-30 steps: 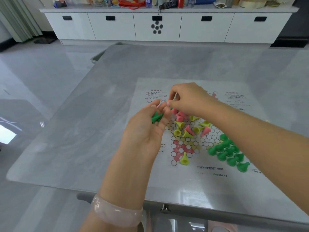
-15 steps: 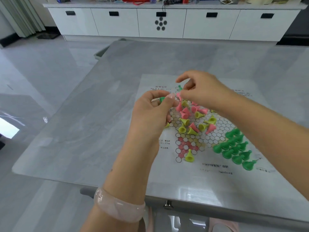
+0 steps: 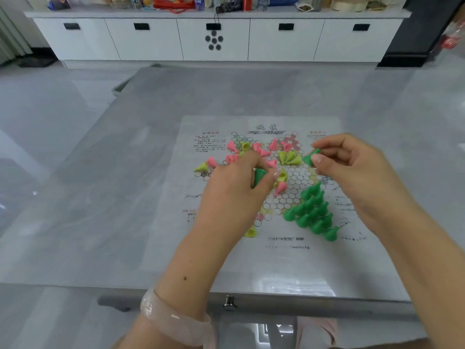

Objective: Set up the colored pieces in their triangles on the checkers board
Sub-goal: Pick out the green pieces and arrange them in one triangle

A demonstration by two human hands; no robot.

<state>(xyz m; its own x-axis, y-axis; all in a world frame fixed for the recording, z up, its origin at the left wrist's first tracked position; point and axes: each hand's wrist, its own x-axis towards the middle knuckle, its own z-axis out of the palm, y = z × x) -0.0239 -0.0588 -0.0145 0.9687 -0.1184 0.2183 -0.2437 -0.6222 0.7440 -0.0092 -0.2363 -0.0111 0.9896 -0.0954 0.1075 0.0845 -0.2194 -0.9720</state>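
Head view, forward-down, close over table (image 3: 125, 197)

The grey marble-patterned table top (image 3: 125, 197) looks smooth and polished, with soft reflections. On it lies the thin white printed paper checkers board (image 3: 289, 263), glossy as if laminated (glare shows near its front edge). The small green cone-shaped pieces (image 3: 312, 210), pink cone-shaped pieces (image 3: 232, 147) and yellow-green cone-shaped pieces (image 3: 289, 157) look like smooth matt plastic. The pale pink translucent bangle (image 3: 173, 321) shines like polished stone or glass. The white cabinet fronts (image 3: 151, 41) appear smooth, lacquered.
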